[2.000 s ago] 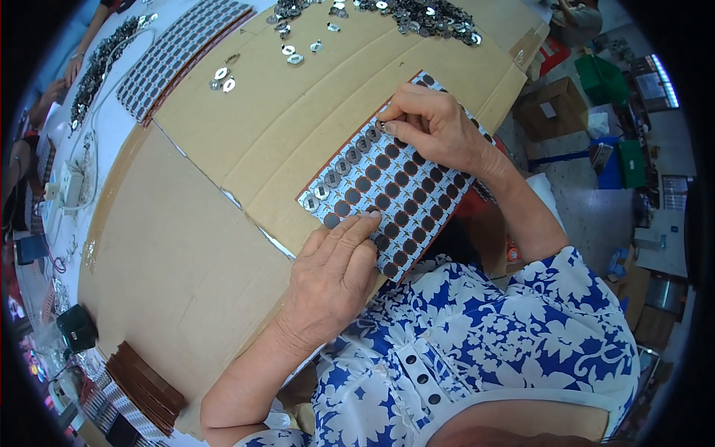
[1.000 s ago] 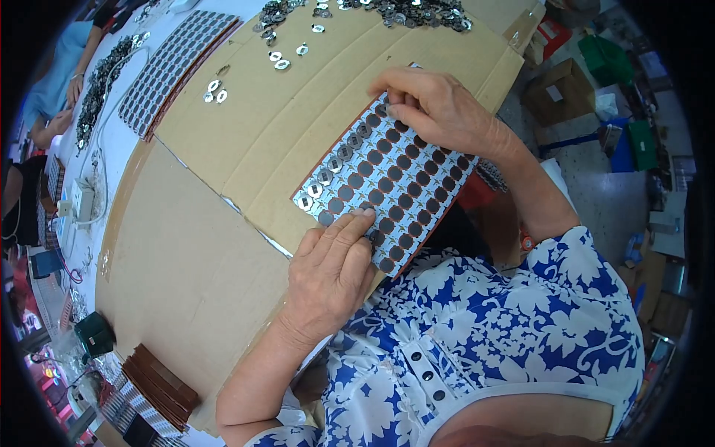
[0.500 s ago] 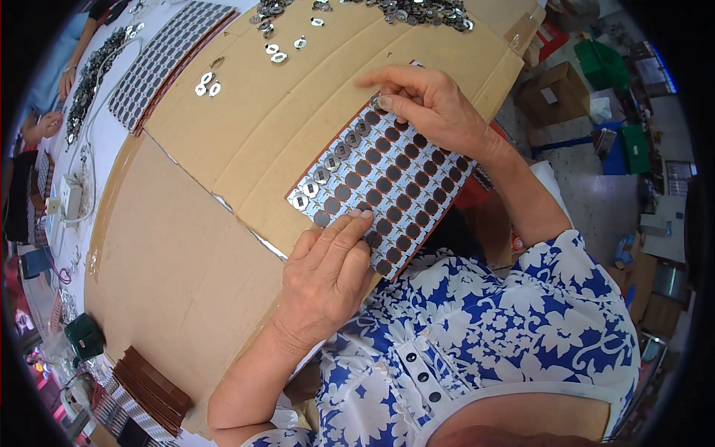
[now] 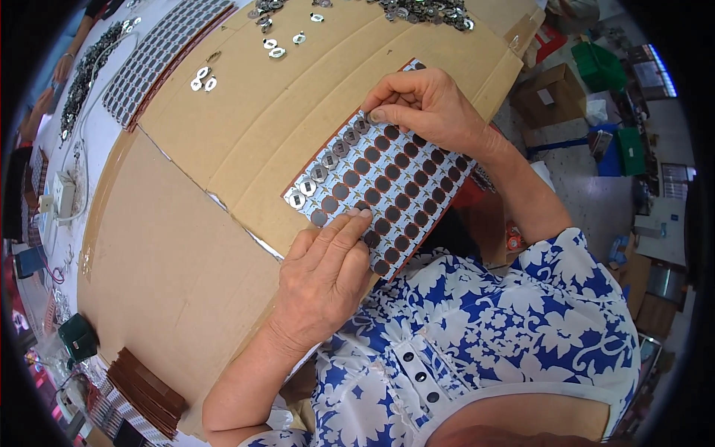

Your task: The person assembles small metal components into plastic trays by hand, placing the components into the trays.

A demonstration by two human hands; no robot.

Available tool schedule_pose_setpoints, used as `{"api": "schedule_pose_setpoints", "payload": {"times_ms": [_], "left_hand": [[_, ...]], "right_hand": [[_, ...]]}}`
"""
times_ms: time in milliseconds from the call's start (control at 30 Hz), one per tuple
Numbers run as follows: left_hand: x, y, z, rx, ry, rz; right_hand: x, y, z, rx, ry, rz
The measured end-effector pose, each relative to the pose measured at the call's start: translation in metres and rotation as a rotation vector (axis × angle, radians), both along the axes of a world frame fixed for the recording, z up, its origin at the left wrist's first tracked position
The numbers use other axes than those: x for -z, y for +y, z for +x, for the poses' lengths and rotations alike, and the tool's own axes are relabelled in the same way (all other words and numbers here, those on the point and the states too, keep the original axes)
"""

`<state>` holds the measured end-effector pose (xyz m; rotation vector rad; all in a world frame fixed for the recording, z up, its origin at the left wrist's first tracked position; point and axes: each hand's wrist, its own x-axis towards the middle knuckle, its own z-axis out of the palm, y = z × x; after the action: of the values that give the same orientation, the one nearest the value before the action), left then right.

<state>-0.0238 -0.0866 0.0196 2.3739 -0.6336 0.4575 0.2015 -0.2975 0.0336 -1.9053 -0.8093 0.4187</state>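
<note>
Sheet (image 4: 384, 180), one: white, dark spots in rows, lying aslant on the right part of the cardboard (image 4: 179, 238), near the person, its near corner by the shirt (image 4: 477, 320)—a slant that seemed to suit the reach of both hands. Left hand (image 4: 325, 257): fingers side by side, laid flat on the sheet's near left part, clasping nothing, apparently as a weight against sliding. Right hand (image 4: 426, 110): thumb and forefinger drawn close at the far end of the row of discs (image 4: 329, 159), the wrist raised, probably to spare the pieces beneath; whether a disc sat between the tips could not be told. The row: metal, along the sheet's far left edge, each disc over a spot. Heap (image 4: 428, 10), of like metal pieces: far side of the cardboard, likely there to leave working room. Strays (image 4: 276, 53), several: between heap and hands, lying singly, which would ease picking up. Stack (image 4: 167, 56), of similar spotted sheets: far left, squared up—presumably for tidy keeping.
</note>
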Motion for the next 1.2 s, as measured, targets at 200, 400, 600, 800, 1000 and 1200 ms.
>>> {"api": "schedule_pose_setpoints", "payload": {"times_ms": [200, 400, 600, 800, 1000, 1200], "left_hand": [[0.0, 0.0, 0.0, -0.006, 0.0, 0.024], [-0.003, -0.002, 0.001, -0.006, -0.036, 0.092], [0.001, 0.012, 0.0, -0.016, 0.038, -0.13], [-0.016, 0.009, -0.013, -0.123, 0.678, -1.114], [-0.017, 0.011, -0.01, -0.064, 0.81, -1.385], [-0.017, 0.008, -0.012, -0.058, 0.845, -1.285]], "right_hand": [[-0.002, 0.008, -0.015, 0.14, -0.236, -0.064], [0.004, 0.002, -0.019, 0.061, -0.486, -0.121], [0.002, 0.011, -0.032, 0.082, -0.622, -0.018], [-0.021, 0.019, -0.117, 0.032, 0.373, 0.315], [-0.023, 0.027, -0.115, -0.017, 0.625, 0.37], [-0.03, 0.025, -0.114, -0.007, 0.608, 0.298]]}}
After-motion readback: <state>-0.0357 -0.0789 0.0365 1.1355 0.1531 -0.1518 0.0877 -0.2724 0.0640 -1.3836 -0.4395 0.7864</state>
